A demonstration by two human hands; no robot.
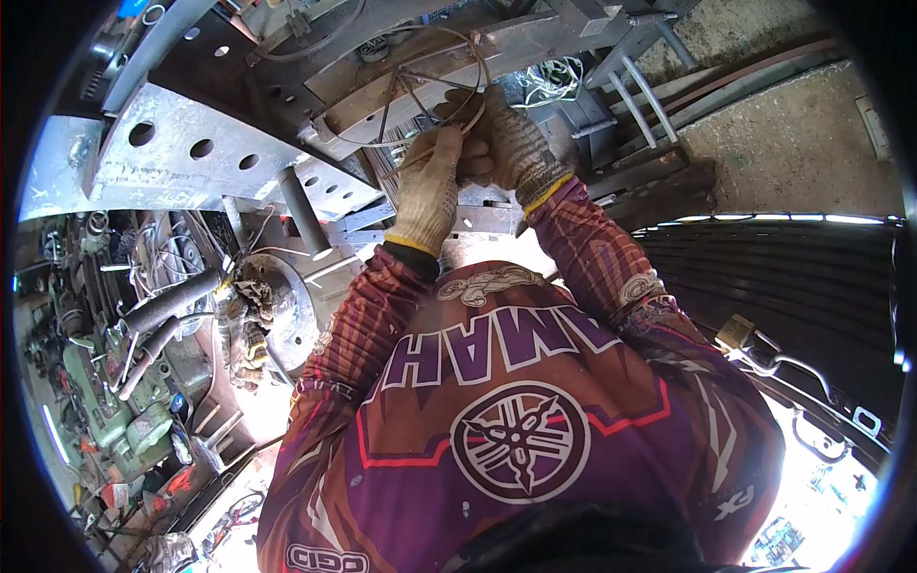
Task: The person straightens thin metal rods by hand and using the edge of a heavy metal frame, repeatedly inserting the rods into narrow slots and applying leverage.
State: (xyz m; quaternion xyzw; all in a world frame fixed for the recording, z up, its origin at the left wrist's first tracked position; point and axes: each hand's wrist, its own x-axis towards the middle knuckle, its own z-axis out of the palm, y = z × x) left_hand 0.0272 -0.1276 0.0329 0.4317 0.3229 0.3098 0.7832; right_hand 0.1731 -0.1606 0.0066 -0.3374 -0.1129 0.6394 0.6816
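**Two gloved hands held a bent wire ring up at the metal frame**

Closest to the camera was the person's own chest, in a purple and orange shirt (516, 420). Both sleeves went up toward 12 o'clock, because the work was above and in front of the person.

The left hand (427, 186) wore a pale knit glove. It was closed, with the fingers pinched around a thin piece of the wire. It seemed to grip low so the wire would not swing.

The right hand (506, 138) sat just beside it, at about 1 o'clock from the left hand. It wore the same kind of glove. It was closed too, and it held the wire ring (430, 81) at the ring's lower right side. Two hands on the ring likely kept it steady, since thin wire bends and wobbles.

The wire ring was a thin brown loop with thin bars crossing inside it. It lay at 12 o'clock, right above the hands, in front of the grey metal frame (191, 153). The frame had round holes in it and ran off toward 10 o'clock.

Farther away, at 8 o'clock, a green machine (124, 420) stood among tools and scraps. At 3 o'clock was a dark ribbed panel (764, 286), and behind it a dirt floor (793, 134).
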